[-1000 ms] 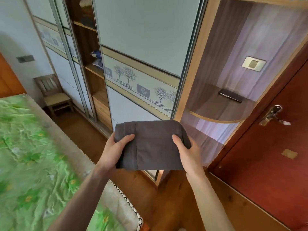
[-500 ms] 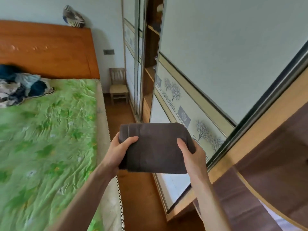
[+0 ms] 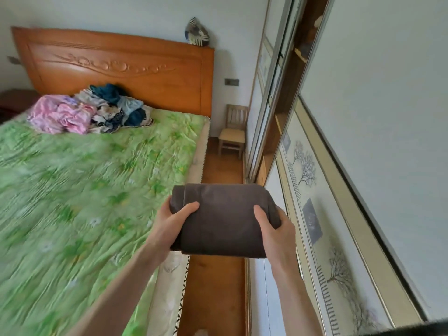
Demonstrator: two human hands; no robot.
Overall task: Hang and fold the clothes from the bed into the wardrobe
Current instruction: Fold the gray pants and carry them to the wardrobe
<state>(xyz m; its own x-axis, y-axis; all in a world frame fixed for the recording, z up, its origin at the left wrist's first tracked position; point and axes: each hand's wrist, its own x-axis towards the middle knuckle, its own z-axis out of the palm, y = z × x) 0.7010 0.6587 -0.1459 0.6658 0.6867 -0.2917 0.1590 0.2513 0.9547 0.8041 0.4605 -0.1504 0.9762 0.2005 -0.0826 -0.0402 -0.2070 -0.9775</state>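
Your left hand (image 3: pixel 169 226) and right hand (image 3: pixel 276 231) grip the folded dark garment (image 3: pixel 223 219) between bed (image 3: pixel 97 190) and wardrobe (image 3: pixel 339 166).

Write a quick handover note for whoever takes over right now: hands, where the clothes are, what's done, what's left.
Left hand and right hand each grip an end of the folded dark garment, held over the floor between bed and wardrobe.
Done: this piece is folded.
Left: shelve it in the wardrobe's open section, then sort the pile of clothes by the headboard.
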